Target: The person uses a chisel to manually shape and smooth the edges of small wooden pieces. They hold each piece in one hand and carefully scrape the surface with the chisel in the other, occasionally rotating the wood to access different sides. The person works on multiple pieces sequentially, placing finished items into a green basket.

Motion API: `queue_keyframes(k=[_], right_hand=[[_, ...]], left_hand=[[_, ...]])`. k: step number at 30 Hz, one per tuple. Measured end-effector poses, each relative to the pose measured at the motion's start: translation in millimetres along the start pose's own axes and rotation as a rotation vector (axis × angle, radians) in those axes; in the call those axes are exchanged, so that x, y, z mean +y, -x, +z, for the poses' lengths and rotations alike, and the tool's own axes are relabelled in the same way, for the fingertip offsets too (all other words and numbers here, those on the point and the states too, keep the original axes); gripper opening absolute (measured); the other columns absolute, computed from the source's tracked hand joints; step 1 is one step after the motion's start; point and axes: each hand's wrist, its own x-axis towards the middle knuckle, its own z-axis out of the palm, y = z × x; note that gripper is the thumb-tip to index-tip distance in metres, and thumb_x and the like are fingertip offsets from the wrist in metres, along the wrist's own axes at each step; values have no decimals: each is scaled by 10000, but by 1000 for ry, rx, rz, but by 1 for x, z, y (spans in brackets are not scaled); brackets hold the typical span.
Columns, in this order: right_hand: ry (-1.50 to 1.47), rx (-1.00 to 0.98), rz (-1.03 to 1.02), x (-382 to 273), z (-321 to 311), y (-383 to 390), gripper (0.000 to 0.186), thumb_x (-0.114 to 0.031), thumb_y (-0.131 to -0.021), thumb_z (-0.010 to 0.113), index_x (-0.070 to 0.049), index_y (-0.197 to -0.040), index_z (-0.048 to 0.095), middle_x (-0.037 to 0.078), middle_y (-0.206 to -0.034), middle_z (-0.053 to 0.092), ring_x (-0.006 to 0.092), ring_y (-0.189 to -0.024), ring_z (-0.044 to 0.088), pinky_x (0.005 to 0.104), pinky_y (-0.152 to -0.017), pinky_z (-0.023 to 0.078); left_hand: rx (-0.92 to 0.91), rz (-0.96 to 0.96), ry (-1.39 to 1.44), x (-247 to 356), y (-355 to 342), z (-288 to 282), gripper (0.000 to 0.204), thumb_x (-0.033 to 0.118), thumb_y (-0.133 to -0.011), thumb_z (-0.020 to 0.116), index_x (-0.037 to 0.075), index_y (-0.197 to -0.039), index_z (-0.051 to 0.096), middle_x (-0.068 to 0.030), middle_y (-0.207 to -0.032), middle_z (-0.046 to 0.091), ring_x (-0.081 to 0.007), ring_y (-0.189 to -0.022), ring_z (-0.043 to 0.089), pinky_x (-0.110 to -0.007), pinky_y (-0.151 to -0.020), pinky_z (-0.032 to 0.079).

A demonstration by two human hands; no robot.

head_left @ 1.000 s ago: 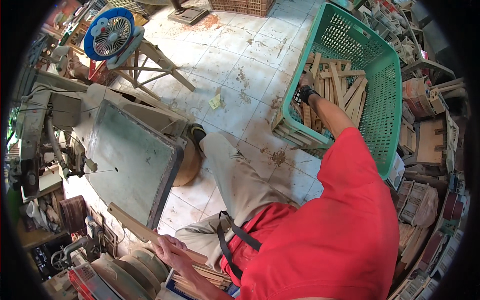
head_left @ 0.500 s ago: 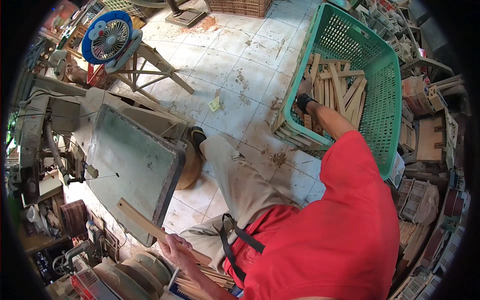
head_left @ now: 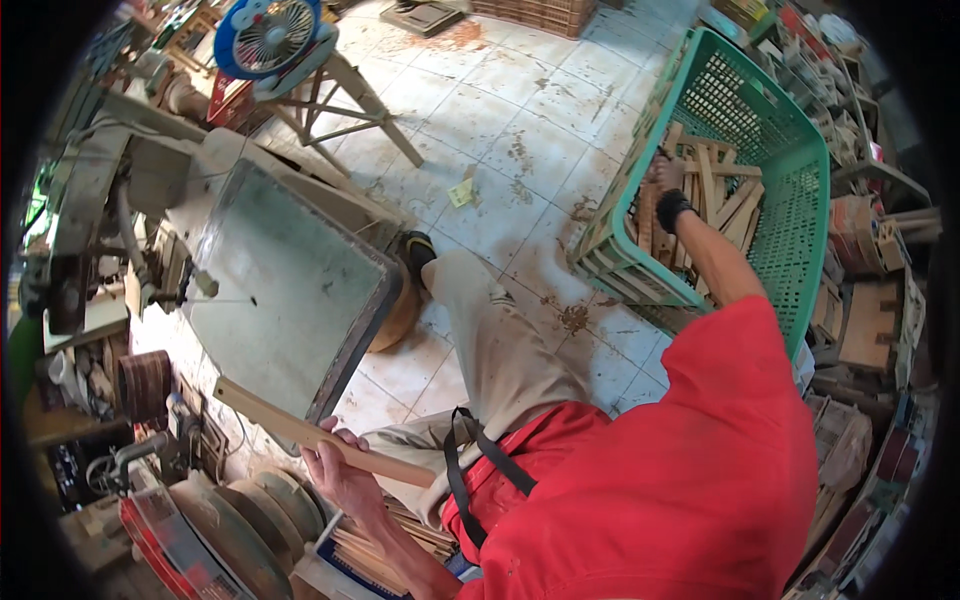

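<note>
My left hand [head_left: 343,470] grips a long flat wooden strip [head_left: 290,428] near its right end; the strip slants up and left across the lower corner of a grey metal machine table [head_left: 280,290]. My right arm, in a red sleeve with a black wristband, reaches far right into a green plastic crate [head_left: 775,140]. My right hand [head_left: 664,180] lies among several loose wooden slats [head_left: 725,195] in the crate; whether its fingers hold one I cannot tell.
A blue fan [head_left: 268,35] stands on a wooden trestle at the top left. Round sanding discs [head_left: 235,520] and a box of thin wood strips [head_left: 385,540] lie below my left hand. Stacked wood and shelves crowd the right edge. The tiled floor [head_left: 520,120] is stained.
My left hand has raised the wooden strip up and to the right, over the machine table's corner. My right hand has stayed in the crate among the slats.
</note>
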Motion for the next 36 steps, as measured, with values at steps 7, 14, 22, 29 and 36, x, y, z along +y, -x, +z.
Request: queue_keyframes(k=[7,14,22,29,36], right_hand=[[116,134,-831,-89,-72,84,487,-151,-909,693,-26,-1361,562,63,-963,663,107,-732,535,277,-637,433],[215,6,-1235,-116,14,317,496,-145,-883,711,-48,-1350,575,147,-925,689,111,-737,570,284,-647,472],[11,-833,-1172,-51,112,520,499,-44,-847,720,-33,-1327,586,206,-1174,654,262,-973,690,349,-830,529],[184,-1106,-1112,-25,117,556,554,13,-846,686,-74,-1374,544,208,-1363,550,383,-1108,626,399,-853,530],[207,-1282,-1024,-1,103,558,567,35,-860,664,-55,-1398,509,199,-1254,606,370,-1033,642,392,-825,523]], left_hand=[[-156,-22,317,9,-11,6,432,249,-1035,488,76,-1417,384,-115,-1137,573,-170,-843,555,-318,-675,501],[-197,-35,279,13,-16,33,365,241,-1039,435,10,-1319,475,-144,-1260,568,-220,-1019,604,-386,-862,524],[-152,11,556,1,2,28,351,191,-1043,445,-10,-1329,473,-179,-1271,589,-282,-1150,615,-436,-947,544],[-146,29,342,6,13,-25,536,193,-1016,503,134,-1496,270,-228,-1284,571,-378,-1123,628,-453,-876,585],[-259,204,150,44,-31,-89,813,46,-879,685,220,-1514,207,-200,-1180,604,-350,-1006,677,-407,-754,618]])
